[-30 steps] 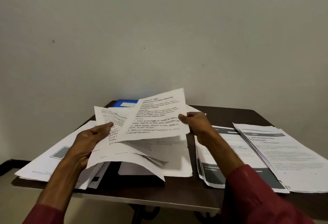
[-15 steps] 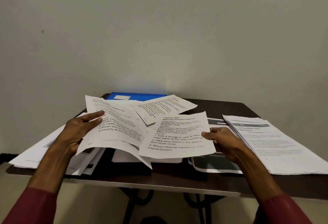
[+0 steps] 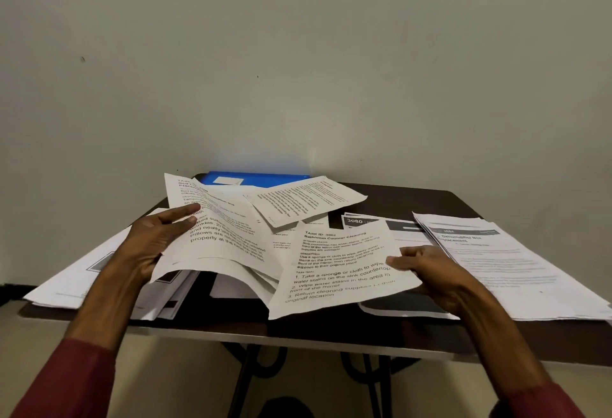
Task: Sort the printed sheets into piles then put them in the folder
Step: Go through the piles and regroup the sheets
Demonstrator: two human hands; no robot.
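Observation:
My left hand (image 3: pixel 155 245) grips a bent bundle of printed sheets (image 3: pixel 225 235) by its left edge, lifted off the dark table (image 3: pixel 331 328). My right hand (image 3: pixel 427 272) pinches the right edge of a single sheet headed "Bathroom Counter Cleaning" (image 3: pixel 337 268), held low over the table's middle front. A blue folder (image 3: pixel 251 178) lies flat at the back against the wall, partly covered by paper. One loose sheet (image 3: pixel 308 200) lies in front of the folder.
A pile with dark header bars (image 3: pixel 374 224) lies right of centre, under my right hand. A larger white pile (image 3: pixel 503 262) fills the right side and overhangs the edge. Another pile (image 3: pixel 79 275) sits at the left edge. The wall stands right behind the table.
My right hand has pulled the Bathroom Counter Cleaning sheet off the bundle and carried it right and down toward the table. My left hand has lowered the bundle slightly.

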